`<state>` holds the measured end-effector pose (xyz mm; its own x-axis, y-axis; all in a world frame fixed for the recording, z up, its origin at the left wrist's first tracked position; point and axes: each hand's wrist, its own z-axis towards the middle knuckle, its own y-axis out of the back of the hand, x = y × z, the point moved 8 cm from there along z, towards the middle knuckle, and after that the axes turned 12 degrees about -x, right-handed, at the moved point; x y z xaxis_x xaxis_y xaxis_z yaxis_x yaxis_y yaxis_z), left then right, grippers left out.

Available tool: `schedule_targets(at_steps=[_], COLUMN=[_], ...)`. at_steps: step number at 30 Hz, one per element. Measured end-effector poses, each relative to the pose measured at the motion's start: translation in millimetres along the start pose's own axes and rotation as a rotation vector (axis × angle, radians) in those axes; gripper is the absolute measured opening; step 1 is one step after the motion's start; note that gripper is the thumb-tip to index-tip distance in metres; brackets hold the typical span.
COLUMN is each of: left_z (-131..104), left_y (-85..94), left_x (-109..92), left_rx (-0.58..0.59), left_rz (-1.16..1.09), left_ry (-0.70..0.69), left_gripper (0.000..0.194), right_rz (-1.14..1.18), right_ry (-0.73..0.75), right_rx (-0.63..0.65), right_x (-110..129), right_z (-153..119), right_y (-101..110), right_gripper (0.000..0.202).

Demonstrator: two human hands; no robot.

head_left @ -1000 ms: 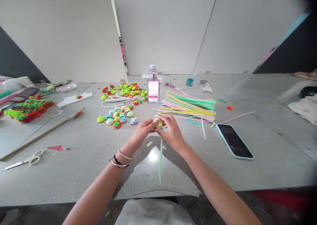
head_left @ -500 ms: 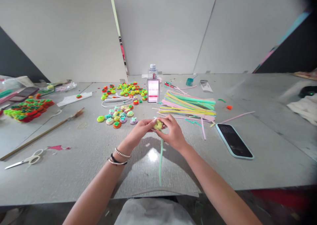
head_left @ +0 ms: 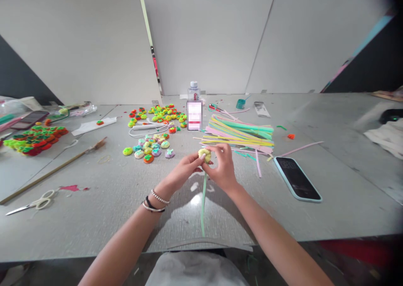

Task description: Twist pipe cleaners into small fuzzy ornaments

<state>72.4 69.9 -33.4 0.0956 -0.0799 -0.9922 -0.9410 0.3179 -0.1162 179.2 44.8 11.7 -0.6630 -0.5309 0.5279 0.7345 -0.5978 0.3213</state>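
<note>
The left hand [head_left: 186,166] and right hand [head_left: 223,166] together pinch a fuzzy yellow piece [head_left: 204,153] above the desk [head_left: 119,219]. A pale green strip [head_left: 203,202] (upper end hidden) extends below them. Small multicoloured pieces [head_left: 156,152] lie to the left; pastel stems [head_left: 241,131] lie beyond the right hand.

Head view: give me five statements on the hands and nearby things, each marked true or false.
1. The left hand and right hand both hold the yellow chenille piece. True.
2. The bottle lies on its side. False: the bottle stands upright.
3. The white-handled scissors lie left of the left hand. True.
4. The bracelets are on the right arm. False: the bracelets are on the left.
5. The phone in the light-blue case lies screen up. True.
</note>
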Motion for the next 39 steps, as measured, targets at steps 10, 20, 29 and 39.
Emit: schedule_targets(at_steps=[10, 20, 29, 39], left_z=[1, 1, -4, -5], left_y=[10.1, -0.7, -2.7, -7.8], left_x=[2, -2, -14, -12], left_rx=[-0.115, -0.037, -0.001, -0.099], left_rz=[0.063, 0.271, 0.417, 0.233], left_ry=[0.007, -0.057, -0.222, -0.231], left_gripper=[0.034, 0.042, 0.039, 0.044], right_rz=[0.28, 0.195, 0.125, 0.093], right_ry=[0.045, -0.047, 0.024, 0.025], right_rx=[0.324, 0.26, 0.368, 0.291], right_x=[6, -9, -8, -11], right_z=[-6, -5, -3, 0], right_y=[-23, -18, -16, -12], right_gripper=[0.052, 0.047, 0.046, 0.03])
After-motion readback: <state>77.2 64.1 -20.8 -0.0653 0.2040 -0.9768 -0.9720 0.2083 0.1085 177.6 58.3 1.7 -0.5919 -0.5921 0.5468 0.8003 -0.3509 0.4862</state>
